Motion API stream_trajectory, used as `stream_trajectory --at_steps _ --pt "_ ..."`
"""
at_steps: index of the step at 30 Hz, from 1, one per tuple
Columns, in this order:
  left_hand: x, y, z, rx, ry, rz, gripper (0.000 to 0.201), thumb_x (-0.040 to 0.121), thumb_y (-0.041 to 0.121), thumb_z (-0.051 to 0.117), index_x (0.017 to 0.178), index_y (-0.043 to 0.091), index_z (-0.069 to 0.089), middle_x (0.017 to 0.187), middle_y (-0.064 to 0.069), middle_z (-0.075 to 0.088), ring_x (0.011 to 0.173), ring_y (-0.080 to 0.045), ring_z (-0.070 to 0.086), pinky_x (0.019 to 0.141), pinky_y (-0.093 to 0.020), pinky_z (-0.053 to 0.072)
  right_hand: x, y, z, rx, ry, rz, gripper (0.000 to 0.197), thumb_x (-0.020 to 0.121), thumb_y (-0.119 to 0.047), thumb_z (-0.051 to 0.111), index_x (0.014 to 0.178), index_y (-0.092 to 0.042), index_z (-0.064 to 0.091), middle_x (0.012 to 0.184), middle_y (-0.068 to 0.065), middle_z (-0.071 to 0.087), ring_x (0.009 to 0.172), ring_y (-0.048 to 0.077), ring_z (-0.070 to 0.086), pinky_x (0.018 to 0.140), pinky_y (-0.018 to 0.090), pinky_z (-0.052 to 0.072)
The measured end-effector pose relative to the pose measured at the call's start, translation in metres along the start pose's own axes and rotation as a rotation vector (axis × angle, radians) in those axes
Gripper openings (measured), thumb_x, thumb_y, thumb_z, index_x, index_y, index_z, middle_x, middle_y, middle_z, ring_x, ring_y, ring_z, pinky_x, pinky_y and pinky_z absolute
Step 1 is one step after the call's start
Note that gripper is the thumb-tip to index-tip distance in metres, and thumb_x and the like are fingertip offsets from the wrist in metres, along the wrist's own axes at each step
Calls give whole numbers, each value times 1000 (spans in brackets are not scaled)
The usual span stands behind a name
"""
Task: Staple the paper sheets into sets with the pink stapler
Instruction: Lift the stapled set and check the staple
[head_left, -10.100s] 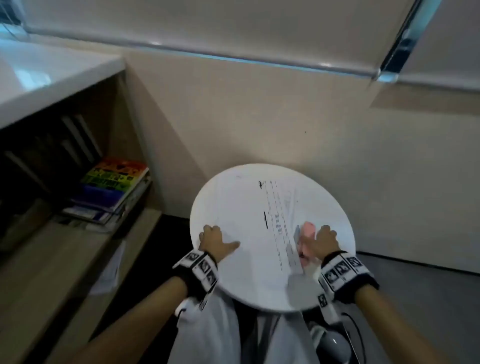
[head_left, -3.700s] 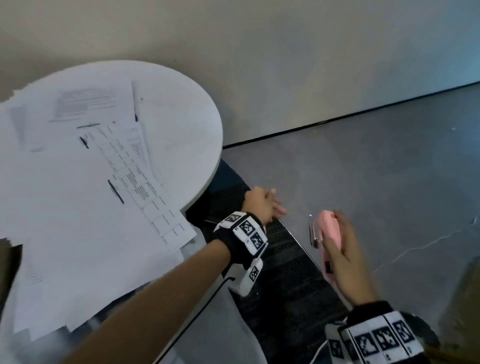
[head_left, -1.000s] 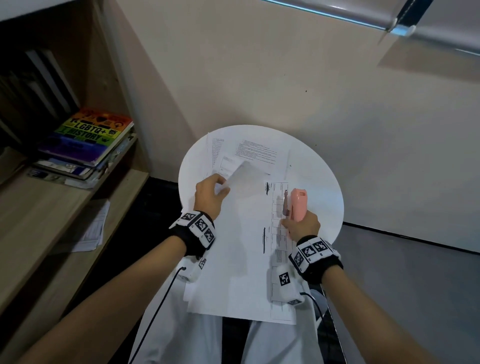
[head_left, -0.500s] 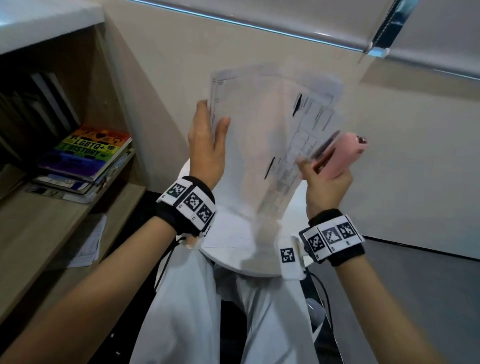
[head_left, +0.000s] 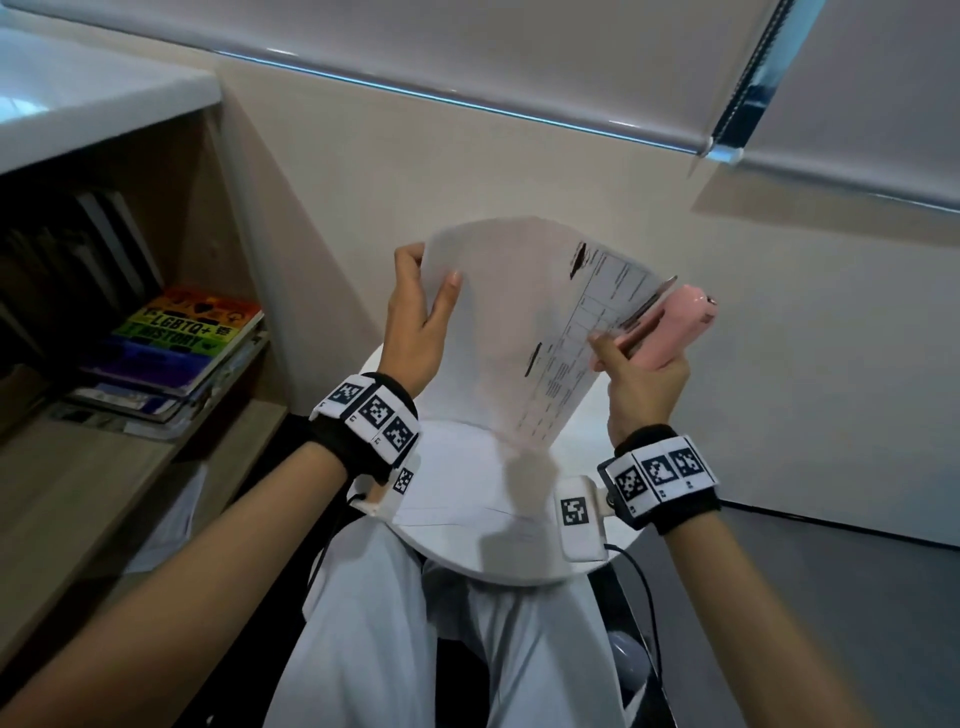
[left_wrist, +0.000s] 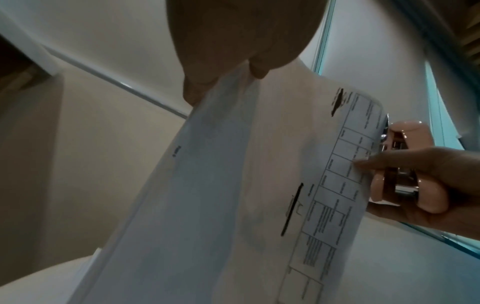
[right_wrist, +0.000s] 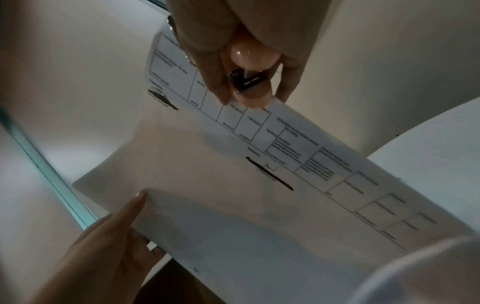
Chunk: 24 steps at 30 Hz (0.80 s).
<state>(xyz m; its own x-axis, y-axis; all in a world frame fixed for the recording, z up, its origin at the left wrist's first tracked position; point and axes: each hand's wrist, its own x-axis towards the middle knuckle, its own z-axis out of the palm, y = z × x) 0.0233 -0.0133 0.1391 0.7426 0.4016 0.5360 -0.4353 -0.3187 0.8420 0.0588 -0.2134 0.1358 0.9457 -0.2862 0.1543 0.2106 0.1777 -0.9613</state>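
Black wristbands (head_left: 363, 431) with white tag blocks.

Soft, dim indoor light throughout, with a cool bluish gleam along the bottom rail of the window blind (head_left: 467, 106) at the far side. In the head view the raised paper sheets (head_left: 524, 332) glow faintly pink where light passes through, and they drop a soft grey shadow onto the white round surface (head_left: 519, 561) below. The shelf (head_left: 78, 249) on the left sits in deep shade. Wide-angle distortion bends straight lines near the edges. Both wrist views are darker, grainy and soft; the printed text is smeared and unreadable, and the nearest skin is an unfocused blur.
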Motion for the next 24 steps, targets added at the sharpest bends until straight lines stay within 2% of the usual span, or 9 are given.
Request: stream_trajectory --at_steps 3,5,7,9,11,14,18,21,24 --pt "1 -10 3 33 -21 -47 13 101 20 40 109 10 39 100 0 54 90 -14 55 82 -28 47 2 0 1 -34 -20 0 25 74 -1 77 95 -1 62 81 3 66 69 13 65 64 28 55" --pt "0 -15 5 45 -9 -71 11 101 19 38 109 10 39 100 0 55 89 -15 55 80 -26 45 5 -9 5 9 44 -2 23 77 -6 76 96 -4 62 82 1 66 66 11 64 58 24 52" --pt "3 -16 5 51 -8 -75 8 101 18 38 106 12 37 97 -3 54 85 -16 54 72 -19 44 12 -32 13 115 159 -60 35 77 -9 74 107 -3 58 85 1 65 65 13 61 55 23 49" --pt "5 -13 4 72 -8 -72 8 101 18 38 103 11 35 89 -5 50 77 -14 49 66 -20 40 18 -66 27 265 182 -159 48 76 -8 71 119 2 52 84 3 62 59 16 55 52 25 45" --pt "5 -12 4 86 -8 -67 10 102 18 36 99 9 33 79 0 43 67 -7 44 63 -19 36 16 -97 47 365 108 -259 37 76 -5 69 109 3 54 74 1 59 48 11 49 45 26 42" --pt "2 -10 6 73 -1 -66 14 103 15 33 92 8 29 71 11 34 57 6 41 56 -7 34 3 -121 95 434 -58 -340 14 72 -13 62 78 -1 56 56 -1 58 37 13 46 39 22 39" --pt "0 -7 6 29 -35 -59 15 103 16 33 92 7 27 73 11 35 59 9 45 57 -10 37 -12 -108 149 391 -168 -304 15 72 -18 62 77 -4 60 55 -6 62 50 19 57 49 32 51" --pt "-1 -4 5 -6 -43 -46 16 103 14 33 91 5 26 70 9 33 56 9 45 54 -9 37 -18 -86 163 222 -214 -304 13 79 -15 67 77 -3 61 56 -5 61 44 4 56 46 21 47" --pt "0 -6 4 -11 -49 -7 20 99 23 34 91 6 26 70 9 32 56 6 41 57 -13 35 -19 -69 169 48 -221 -378 22 77 -28 69 59 -22 58 47 -12 56 44 3 56 52 30 53"
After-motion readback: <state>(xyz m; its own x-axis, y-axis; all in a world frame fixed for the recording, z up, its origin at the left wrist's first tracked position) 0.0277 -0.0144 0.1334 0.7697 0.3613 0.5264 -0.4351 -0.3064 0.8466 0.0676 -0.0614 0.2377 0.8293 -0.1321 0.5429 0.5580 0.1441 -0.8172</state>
